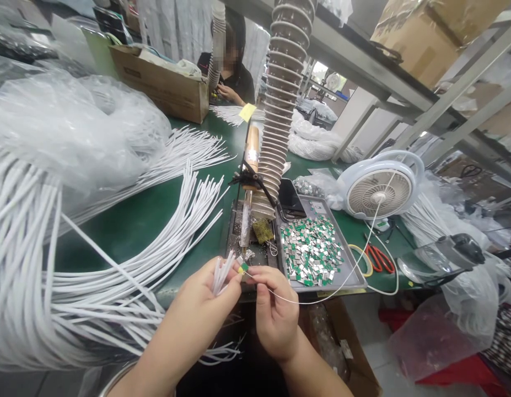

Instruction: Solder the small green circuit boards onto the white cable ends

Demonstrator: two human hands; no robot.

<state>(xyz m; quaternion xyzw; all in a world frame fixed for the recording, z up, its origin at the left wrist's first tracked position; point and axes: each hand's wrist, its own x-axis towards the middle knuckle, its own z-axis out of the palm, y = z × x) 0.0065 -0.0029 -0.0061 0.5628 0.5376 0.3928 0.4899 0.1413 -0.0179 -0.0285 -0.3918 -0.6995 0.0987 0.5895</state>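
My left hand [205, 298] is closed around a small bunch of white cables [222, 273], their ends pointing up. At its fingertips is a small green circuit board [243, 267] with a metal connector end. My right hand [275, 309] pinches a thin solder wire [313, 302] whose tip reaches the board. From that hand the wire loops away to the right and up past the fan. Just above both hands, a soldering iron [247, 215] with a wooden handle is fixed tip-down, close to the board.
A grey tray [354, 278] of small green-and-metal connectors lies at right, near orange-handled scissors [379, 259] and a fan [379, 193]. White cable bundles [156, 264] cover the left. A ribbed hose [284, 99] hangs centrally. Across the table sits another person [242, 82].
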